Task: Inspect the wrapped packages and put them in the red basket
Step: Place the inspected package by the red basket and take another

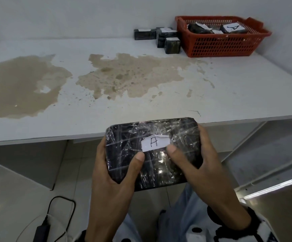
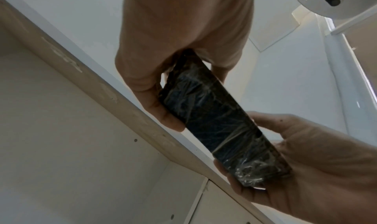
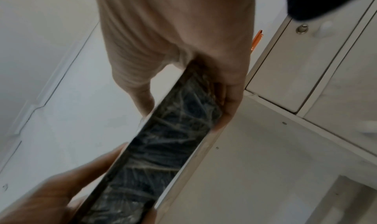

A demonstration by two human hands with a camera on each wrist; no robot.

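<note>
A flat black package (image 1: 153,151) wrapped in clear film, with a white label marked "A", is held in front of the table's near edge. My left hand (image 1: 115,165) grips its left end, thumb on top. My right hand (image 1: 194,154) grips its right end, thumb by the label. The wrist views show the package's thin edge (image 2: 220,122) (image 3: 163,147) between both hands. The red basket (image 1: 220,44) stands at the table's far right with several wrapped packages (image 1: 201,28) inside. More dark packages (image 1: 161,38) sit left of it on the table.
The white table (image 1: 229,95) has large brown stains (image 1: 124,75) across its middle and left. A wall runs behind it. On the floor at lower left lie a black cable and adapter (image 1: 42,229). A metal surface (image 1: 281,198) is at lower right.
</note>
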